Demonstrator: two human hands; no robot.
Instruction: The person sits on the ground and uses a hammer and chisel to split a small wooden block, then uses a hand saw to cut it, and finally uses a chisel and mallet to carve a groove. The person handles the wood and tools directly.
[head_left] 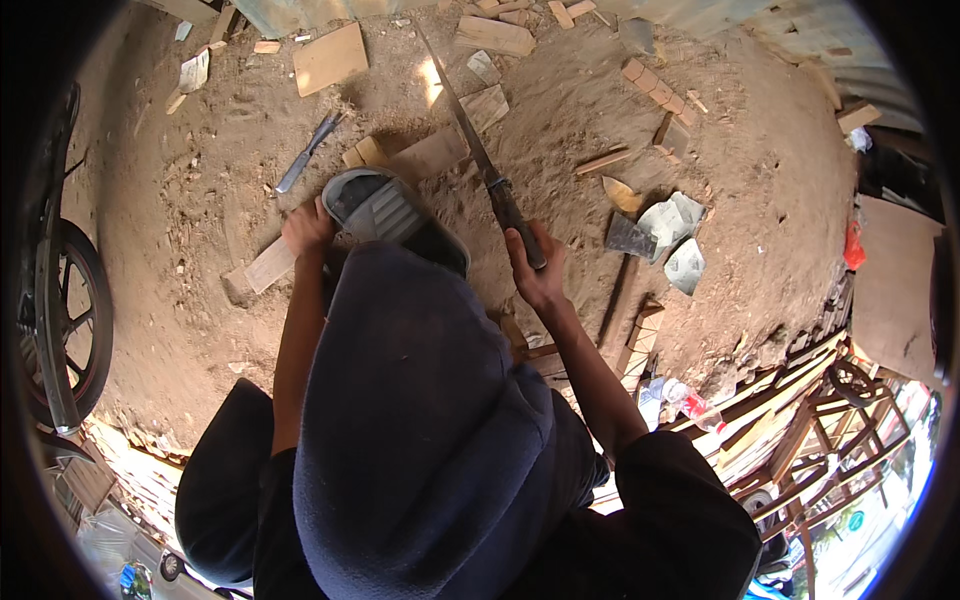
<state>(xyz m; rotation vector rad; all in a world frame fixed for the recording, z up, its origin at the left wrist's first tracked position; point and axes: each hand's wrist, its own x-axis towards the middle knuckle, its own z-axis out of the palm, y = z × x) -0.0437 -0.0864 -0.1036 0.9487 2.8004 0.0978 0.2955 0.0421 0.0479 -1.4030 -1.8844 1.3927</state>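
Note:
Near the toe of a grey sandal [375, 205], my left hand [308, 228] is closed over a pale wooden board [268, 266]. Another stretch of wood [432, 154] shows beyond the sandal; whether it is the same board, I cannot tell, since the foot covers the middle. My right hand [540, 265] grips the dark handle of a long, thin, tapered saw-like tool [468, 130]. Its blade points up and away, apart from the board. What looks like a chisel [308, 152] lies on the dirt ahead of my left hand. My raised knee [410, 380] fills the middle.
Sandpaper-like scraps [665, 225] and a row of small wooden blocks [657, 90] lie to the right. A flat board [331, 59] is at the far side. A wheel [80, 320] stands at left; a plastic bottle [693, 404] and stacked timber [790, 400] are at lower right.

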